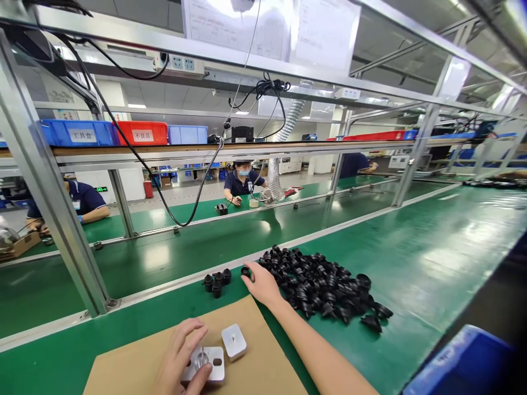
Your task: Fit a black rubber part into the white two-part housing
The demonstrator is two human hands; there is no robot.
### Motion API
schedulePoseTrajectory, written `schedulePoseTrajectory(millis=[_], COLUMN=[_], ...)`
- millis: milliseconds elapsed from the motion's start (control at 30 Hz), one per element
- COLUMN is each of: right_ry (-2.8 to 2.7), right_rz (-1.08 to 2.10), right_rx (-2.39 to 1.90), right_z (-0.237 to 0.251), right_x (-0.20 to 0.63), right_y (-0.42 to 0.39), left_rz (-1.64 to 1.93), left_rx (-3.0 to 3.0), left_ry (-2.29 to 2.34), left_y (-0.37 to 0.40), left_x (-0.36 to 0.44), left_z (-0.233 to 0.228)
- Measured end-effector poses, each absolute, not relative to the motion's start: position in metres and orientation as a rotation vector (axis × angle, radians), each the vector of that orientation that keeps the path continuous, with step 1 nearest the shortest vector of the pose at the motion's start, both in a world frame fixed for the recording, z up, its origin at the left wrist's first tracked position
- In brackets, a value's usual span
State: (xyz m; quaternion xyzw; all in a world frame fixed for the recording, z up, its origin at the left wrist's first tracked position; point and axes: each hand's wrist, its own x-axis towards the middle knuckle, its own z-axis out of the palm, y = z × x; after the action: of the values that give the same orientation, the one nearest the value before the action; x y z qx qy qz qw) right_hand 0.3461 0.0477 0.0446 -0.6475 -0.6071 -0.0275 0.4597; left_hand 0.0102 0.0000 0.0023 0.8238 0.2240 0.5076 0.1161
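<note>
The cardboard sheet (pixel 127 367) lies on the green tabletop (pixel 411 263) and bears 2 metal blocks. Over the sheet, the left hand (pixel 177 356) curls around the slotted block (pixel 218 372), thumb nearest the viewer and fingers arched above; a shiny round piece (pixel 201 359) sits on that block between them. The fingers cover much of it, so I cannot tell whether this hand grips or merely steadies it. The square block (pixel 234 343), with a small pin on top, rests on the sheet just right of the slotted block.

Beyond the sheet's far right corner, the right hand (pixel 265 285) pinches a small black part (pixel 245 271) between thumb and forefinger. Left of that part, past the sheet's far edge, stands a cluster of 4 black pieces (pixel 217 282). Right of the sheet spreads a large heap of black parts (pixel 325 282). A blue bin (pixel 461 356) is farther right of the sheet.
</note>
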Motion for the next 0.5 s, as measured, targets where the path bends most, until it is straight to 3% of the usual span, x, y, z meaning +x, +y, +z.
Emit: schedulePoseTrajectory(millis=[500], right_ry=[-1.489], right_rz=[-0.245], right_rx=[-1.765], right_z=[0.026], right_x=[0.338], right_y=[0.056], left_rz=[1.232], left_rx=[2.295], left_ry=[0.552], left_y=[0.013], left_x=[0.002], left_z=[0.002])
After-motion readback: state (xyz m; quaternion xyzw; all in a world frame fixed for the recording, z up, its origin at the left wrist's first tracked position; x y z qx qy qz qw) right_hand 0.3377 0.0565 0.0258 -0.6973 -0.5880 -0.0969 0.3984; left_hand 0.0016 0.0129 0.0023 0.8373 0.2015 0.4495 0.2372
